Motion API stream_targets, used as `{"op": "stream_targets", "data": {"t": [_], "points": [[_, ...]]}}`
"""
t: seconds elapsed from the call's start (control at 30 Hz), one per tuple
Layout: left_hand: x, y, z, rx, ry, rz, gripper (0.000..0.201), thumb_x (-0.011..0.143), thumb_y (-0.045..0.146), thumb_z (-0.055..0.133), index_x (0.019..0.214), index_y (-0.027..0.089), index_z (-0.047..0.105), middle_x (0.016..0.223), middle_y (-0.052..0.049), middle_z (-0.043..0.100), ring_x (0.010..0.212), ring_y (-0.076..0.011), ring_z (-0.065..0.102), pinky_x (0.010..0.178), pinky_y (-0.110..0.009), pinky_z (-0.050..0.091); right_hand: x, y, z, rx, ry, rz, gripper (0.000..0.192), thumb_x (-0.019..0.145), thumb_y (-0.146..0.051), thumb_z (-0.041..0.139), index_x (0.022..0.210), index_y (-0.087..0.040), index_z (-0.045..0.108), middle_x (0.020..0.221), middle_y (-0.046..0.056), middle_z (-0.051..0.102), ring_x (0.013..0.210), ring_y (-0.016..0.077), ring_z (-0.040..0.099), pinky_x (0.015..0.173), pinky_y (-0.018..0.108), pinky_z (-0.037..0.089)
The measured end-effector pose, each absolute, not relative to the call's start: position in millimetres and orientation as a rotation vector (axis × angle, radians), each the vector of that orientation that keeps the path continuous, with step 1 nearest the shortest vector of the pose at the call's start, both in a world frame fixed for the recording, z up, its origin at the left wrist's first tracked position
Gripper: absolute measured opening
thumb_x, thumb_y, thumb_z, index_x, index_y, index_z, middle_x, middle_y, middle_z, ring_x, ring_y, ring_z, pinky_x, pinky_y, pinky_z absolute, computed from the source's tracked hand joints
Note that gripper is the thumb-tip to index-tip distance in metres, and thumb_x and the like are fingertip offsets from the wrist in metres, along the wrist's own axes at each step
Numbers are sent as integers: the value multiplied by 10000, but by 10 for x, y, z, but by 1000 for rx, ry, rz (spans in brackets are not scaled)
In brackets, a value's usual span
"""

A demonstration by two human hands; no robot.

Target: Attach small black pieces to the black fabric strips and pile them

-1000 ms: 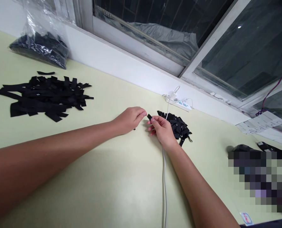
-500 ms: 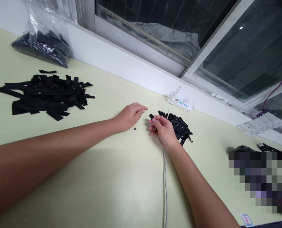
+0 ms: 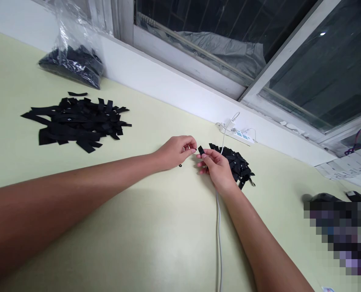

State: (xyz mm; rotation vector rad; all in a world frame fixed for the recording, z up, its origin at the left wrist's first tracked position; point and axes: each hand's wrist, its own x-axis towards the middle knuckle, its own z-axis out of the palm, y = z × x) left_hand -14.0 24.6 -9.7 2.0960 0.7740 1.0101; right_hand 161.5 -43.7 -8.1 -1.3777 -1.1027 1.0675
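Note:
My right hand [image 3: 217, 167] pinches a small black strip piece [image 3: 200, 150] between thumb and fingers, just left of a small heap of similar black pieces [image 3: 239, 167]. My left hand [image 3: 177, 151] is close beside it, thumb and forefinger pinched together a short gap from the piece's tip. Whether something tiny sits in that pinch I cannot tell. A small dark ring [image 3: 179, 165] lies on the pale green table [image 3: 144, 227] just below my left hand.
A large heap of longer black strips [image 3: 77, 123] lies at the left. A clear plastic bag of black pieces [image 3: 74, 61] leans on the wall behind it. A white power strip [image 3: 237, 134] sits by the window, and its cable [image 3: 218, 235] runs toward me under my right wrist.
My left hand's fingers, stretched out half a second ago, have closed into a pinch and moved up to the piece. My right hand keeps hold of the black piece.

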Motion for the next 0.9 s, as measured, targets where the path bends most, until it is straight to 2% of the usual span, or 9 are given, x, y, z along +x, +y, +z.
{"op": "stream_targets", "data": {"t": [0.2, 0.47, 0.6, 0.9], "points": [[-159, 194, -70, 2188, 692, 922, 122, 921, 247, 552, 905, 195, 661, 902, -19, 665, 760, -144, 563, 697, -294, 436, 1621, -428, -99, -1385, -1158, 1044, 409, 733, -440, 766, 1030, -179, 660, 952, 52, 706, 708, 144, 664, 525, 249, 544], [-159, 211, -100, 2309, 631, 903, 115, 935, 213, 528, 936, 189, 641, 948, -36, 664, 812, -157, 585, 735, -302, 439, 1641, -441, -35, -1318, -1108, 1195, 362, 776, -432, 717, 1025, -169, 706, 955, 80, 723, 759, 167, 672, 579, 272, 560], [-161, 204, -91, 2282, 656, 909, 112, 934, 212, 537, 941, 191, 647, 945, -30, 660, 807, -152, 586, 736, -299, 442, 1660, -445, -28, -1292, -1068, 1248, 354, 756, -368, 719, 1043, -162, 715, 972, 93, 730, 768, 176, 678, 591, 281, 560], [-156, 196, -88, 2216, 677, 955, 101, 924, 216, 562, 908, 194, 660, 931, -23, 657, 770, -137, 568, 728, -289, 447, 1632, -456, -39, -1333, -1142, 1171, 351, 706, -327, 775, 1021, -185, 716, 935, 54, 732, 752, 147, 665, 607, 262, 545]]}}
